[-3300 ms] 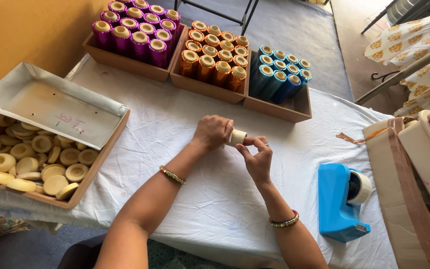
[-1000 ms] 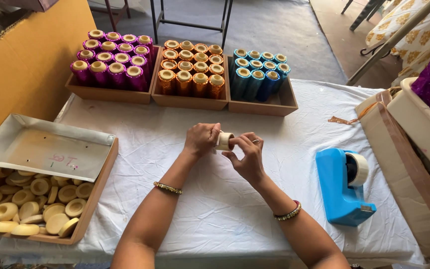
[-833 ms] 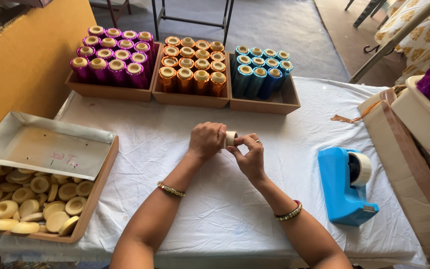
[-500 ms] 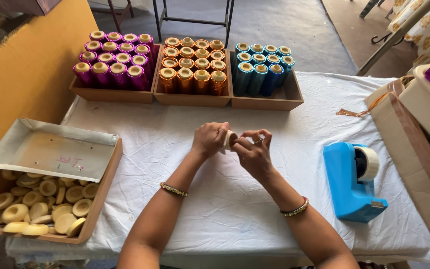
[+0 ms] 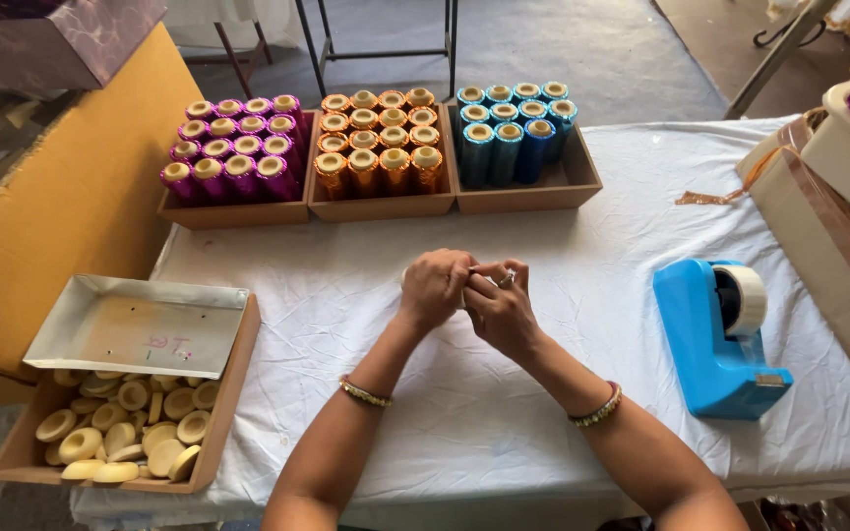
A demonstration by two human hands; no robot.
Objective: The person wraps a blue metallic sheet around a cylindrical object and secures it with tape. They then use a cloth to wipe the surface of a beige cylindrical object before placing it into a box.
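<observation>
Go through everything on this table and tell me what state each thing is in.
Left hand: closed around a small, mostly hidden item.
Right hand: pinching the same item.
Purple spools: upright, tray full.
Orange spools: upright.
Blue spools: upright.
Tape dispenser: loaded, untouched.
Cream discs: loose in open box.

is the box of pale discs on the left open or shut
Open. The box shows loose pale discs inside; its grey lid lies tilted across the far end, covering only part.

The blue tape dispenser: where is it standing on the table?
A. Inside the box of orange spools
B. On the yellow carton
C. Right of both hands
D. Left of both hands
C: the blue tape dispenser stands on the white cloth, right of the right hand.
</observation>
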